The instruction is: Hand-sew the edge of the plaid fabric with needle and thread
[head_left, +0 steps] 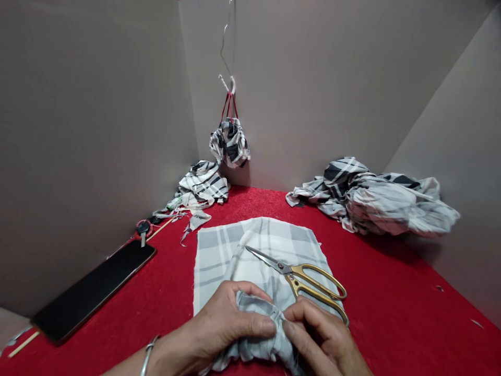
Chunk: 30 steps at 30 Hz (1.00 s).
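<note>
While the left hand (pixel 223 326) and right hand (pixel 319 334) curl closed, fingertips nearly meeting, around a bunched fold of grey plaid cloth (pixel 256 326) at bottom centre, gold-handled scissors (pixel 301 279) lie just above, on a flat plaid square (pixel 219 261) over red carpet (pixel 391 292).

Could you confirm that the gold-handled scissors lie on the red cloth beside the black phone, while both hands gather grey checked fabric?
No: the head view shows the gold-handled scissors on the grey checked fabric, not the red cloth beside the phone. The left hand and right hand gather it.
</note>
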Motion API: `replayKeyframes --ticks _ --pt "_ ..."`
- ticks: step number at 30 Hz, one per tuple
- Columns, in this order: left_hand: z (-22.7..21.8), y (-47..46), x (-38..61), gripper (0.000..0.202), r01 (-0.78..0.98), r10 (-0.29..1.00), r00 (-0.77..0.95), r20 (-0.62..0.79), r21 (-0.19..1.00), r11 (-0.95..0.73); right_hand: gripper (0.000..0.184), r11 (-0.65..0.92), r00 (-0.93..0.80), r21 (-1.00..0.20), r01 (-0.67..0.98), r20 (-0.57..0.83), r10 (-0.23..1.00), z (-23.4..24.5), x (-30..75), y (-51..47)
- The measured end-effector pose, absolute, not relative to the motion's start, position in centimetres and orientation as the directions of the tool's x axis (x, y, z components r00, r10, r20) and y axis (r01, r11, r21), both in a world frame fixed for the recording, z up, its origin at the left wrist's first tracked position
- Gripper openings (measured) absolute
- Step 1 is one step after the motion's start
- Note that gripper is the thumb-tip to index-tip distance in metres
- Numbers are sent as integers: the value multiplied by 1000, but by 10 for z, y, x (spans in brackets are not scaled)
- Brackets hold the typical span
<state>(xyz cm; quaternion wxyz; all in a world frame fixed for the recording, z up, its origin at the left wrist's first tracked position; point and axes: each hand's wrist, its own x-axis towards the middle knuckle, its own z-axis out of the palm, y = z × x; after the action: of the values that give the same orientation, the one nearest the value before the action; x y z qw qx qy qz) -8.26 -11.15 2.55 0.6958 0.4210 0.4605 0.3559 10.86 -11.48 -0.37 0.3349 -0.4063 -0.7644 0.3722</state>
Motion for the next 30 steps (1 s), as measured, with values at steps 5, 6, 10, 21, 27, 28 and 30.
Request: replayKeyframes --ticks 5,6,10,21,27,28,30 --pt "25 -112 -81 24 -74 905 245 -348 924 375 26 400 -457 -845 355 216 863 -3 107 -115" --pt "25 -111 -80 23 -82 902 245 -355 920 384 26 401 -459 -845 354 217 862 -3 107 -116" --pt "25 -109 -79 20 -95 892 246 -380 906 412 27 393 -454 -846 361 208 866 -1 107 -116" --pt "25 -111 -80 27 -119 865 275 -419 878 463 28 343 -524 -876 339 127 842 4 111 -114" --pt "22 -110 -85 29 -159 847 304 -435 854 496 29 164 -548 -952 257 -4 836 14 112 -113" --pt "21 -110 -85 29 -163 843 311 -438 850 501 29 132 -548 -961 242 -23 836 15 112 -113" --pt "20 -110 -86 28 -171 839 321 -440 844 508 30 61 -544 -976 210 -64 836 14 112 -112"
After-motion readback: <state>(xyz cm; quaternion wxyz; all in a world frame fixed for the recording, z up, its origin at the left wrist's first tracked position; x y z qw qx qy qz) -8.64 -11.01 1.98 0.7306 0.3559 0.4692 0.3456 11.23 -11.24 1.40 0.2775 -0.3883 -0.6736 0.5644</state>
